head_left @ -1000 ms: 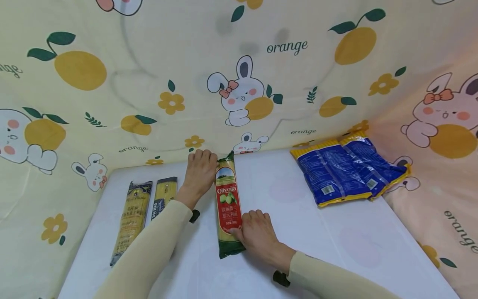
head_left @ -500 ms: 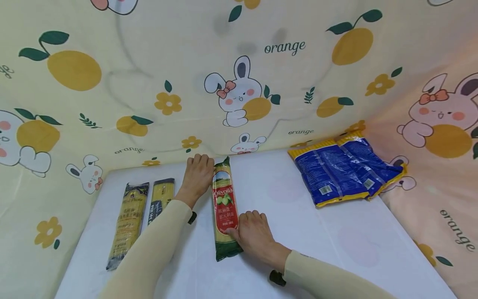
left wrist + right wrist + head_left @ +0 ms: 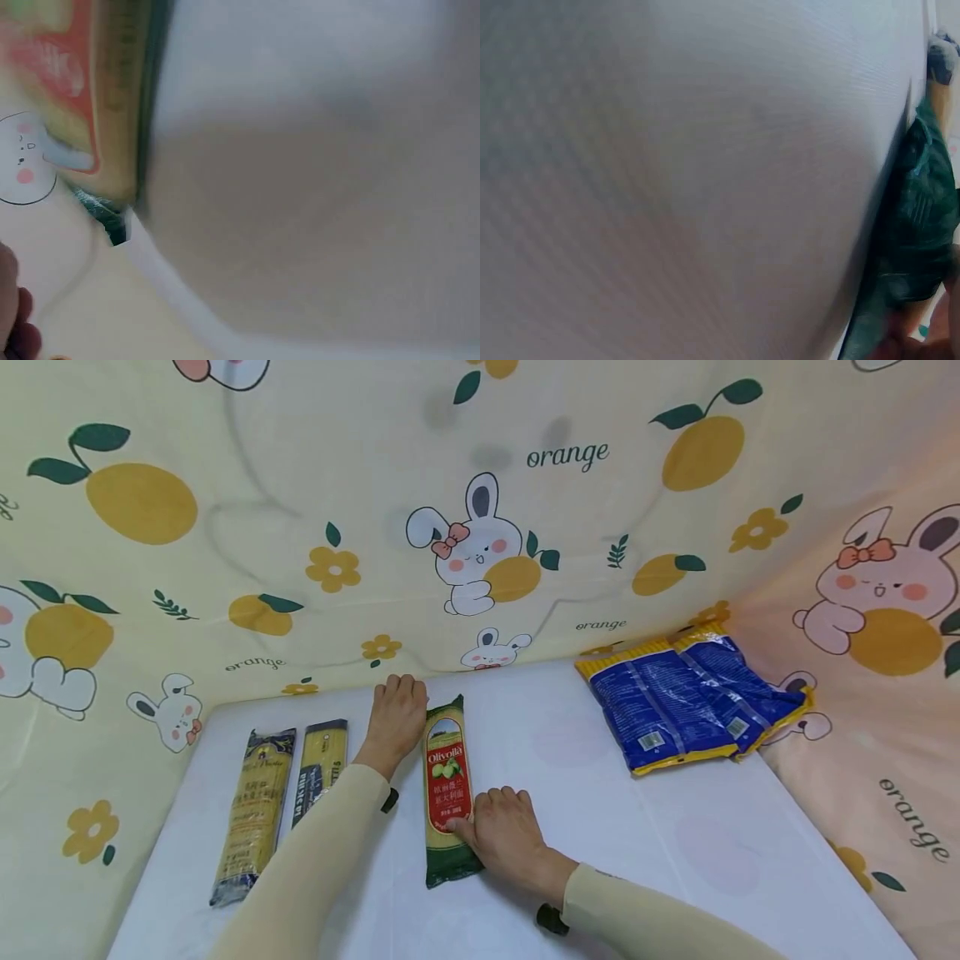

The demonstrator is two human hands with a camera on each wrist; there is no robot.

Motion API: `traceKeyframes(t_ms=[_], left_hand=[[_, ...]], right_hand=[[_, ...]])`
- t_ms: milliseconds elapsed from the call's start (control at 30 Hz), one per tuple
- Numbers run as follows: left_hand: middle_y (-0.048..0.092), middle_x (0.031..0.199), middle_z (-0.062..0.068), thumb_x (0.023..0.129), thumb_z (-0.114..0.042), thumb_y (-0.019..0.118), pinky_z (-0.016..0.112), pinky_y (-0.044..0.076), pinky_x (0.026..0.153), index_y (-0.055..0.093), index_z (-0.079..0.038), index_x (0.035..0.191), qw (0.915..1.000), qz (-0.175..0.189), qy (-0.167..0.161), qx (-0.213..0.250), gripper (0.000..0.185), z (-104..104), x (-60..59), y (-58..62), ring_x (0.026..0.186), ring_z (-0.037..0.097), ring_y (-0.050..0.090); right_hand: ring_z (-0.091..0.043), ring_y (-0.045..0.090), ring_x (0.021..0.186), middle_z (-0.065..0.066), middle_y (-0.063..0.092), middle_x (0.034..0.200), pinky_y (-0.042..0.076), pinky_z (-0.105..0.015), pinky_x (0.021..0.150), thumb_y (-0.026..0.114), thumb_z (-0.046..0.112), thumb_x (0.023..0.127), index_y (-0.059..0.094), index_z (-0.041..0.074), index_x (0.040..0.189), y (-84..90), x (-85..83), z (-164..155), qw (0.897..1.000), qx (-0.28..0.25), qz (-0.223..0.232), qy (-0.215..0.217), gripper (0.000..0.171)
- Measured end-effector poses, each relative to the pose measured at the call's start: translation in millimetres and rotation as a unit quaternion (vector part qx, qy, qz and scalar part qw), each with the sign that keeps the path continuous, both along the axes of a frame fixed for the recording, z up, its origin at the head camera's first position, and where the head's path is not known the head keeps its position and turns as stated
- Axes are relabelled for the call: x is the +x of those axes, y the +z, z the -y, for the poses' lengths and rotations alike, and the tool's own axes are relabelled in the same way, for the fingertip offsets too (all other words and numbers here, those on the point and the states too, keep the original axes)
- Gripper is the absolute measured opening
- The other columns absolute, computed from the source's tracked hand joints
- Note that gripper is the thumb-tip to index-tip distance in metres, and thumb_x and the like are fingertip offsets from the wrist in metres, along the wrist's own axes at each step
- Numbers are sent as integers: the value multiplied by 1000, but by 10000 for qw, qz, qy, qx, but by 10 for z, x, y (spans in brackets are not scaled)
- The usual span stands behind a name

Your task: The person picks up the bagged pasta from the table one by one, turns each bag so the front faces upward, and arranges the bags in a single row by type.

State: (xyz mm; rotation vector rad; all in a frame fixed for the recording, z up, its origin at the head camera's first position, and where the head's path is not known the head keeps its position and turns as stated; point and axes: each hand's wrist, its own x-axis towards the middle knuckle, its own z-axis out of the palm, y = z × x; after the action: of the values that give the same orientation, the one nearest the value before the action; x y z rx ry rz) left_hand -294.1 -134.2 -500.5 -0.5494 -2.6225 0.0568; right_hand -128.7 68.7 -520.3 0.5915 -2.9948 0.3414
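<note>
The right hand (image 3: 513,843) grips the lower end of the Olivoilà packet (image 3: 447,777), which lies on the white table (image 3: 637,860), right of 2 yellow packets (image 3: 257,806). The left hand (image 3: 393,722) is beside its upper end; I cannot tell whether it grips.

The person wears 2 long, close-fitting cream sleeves (image 3: 322,847) and 2 small black wrist devices (image 3: 552,919).

Downward head view; wrist views apparently near table (image 3: 600,810)
</note>
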Motion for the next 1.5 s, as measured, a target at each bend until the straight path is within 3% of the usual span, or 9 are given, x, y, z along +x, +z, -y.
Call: traceKeyframes(t_ms=[200,367,600,700,800,933,1033,1267,1500], left_hand=[[60,102,17,105,-12,59,48,48,81,58,2,99,9988,458,141,65,16,-99,84,-10,99,35,54],[64,115,17,97,-15,68,50,53,91,64,4,117,9909,1289,342,-179,27,-268,295,31,110,35,56],[68,127,23,99,-20,69,51,60,92,65,9,127,9896,1422,-220,-10,41,-536,812,94,120,38,64],[67,134,25,105,-29,64,52,58,99,63,11,133,9874,1527,-424,32,49,-628,994,59,127,40,63],[55,151,28,109,-39,55,57,47,113,53,11,147,9751,2183,-316,213,62,-711,1105,5,143,43,52],[25,172,25,111,-52,44,64,23,126,30,5,163,9425,3275,84,656,78,-805,1189,-80,161,42,20],[11,176,22,110,-56,41,66,11,128,19,1,167,9322,3544,249,698,83,-850,1229,-160,164,39,6],[10,176,22,112,-51,41,68,6,127,19,2,167,9446,3255,270,320,79,-838,1278,-289,164,39,5],[15,174,23,112,-44,43,70,11,126,25,4,164,9543,2982,148,148,73,-683,1292,-327,163,41,8]], right_hand=[[-16,44,68,3,45,66,33,-34,67,54,60,104,62,11,80,-26,-46,-59,9999,-25,151,37,55],[-18,45,71,2,47,68,37,-37,70,54,59,105,58,13,77,-25,-128,-214,9999,-40,144,4,54],[-27,53,76,-4,52,74,48,-46,76,69,48,101,54,10,78,-2,-378,-814,9913,410,-1246,-88,47],[-32,57,84,-9,56,81,50,-51,81,71,45,100,58,6,84,34,-513,-1160,9871,549,-1474,-293,45],[-38,59,91,-15,61,89,50,-55,84,72,42,100,60,2,90,65,-644,-1503,9844,584,-1584,-498,43],[-45,58,97,-22,62,96,49,-61,86,70,38,101,58,-3,93,114,-798,-1903,9823,570,-1602,-789,43],[-51,56,106,-28,61,107,47,-67,93,67,36,103,58,-7,103,162,-893,-2137,9824,563,-1453,-1027,45],[-59,39,137,-39,45,146,29,-76,114,56,42,109,44,-15,142,229,-1056,-2479,9824,722,-707,-1569,67],[-63,12,152,-41,14,165,5,-81,118,36,66,108,19,-12,161,177,-1119,-2593,9802,434,385,-1895,96]])
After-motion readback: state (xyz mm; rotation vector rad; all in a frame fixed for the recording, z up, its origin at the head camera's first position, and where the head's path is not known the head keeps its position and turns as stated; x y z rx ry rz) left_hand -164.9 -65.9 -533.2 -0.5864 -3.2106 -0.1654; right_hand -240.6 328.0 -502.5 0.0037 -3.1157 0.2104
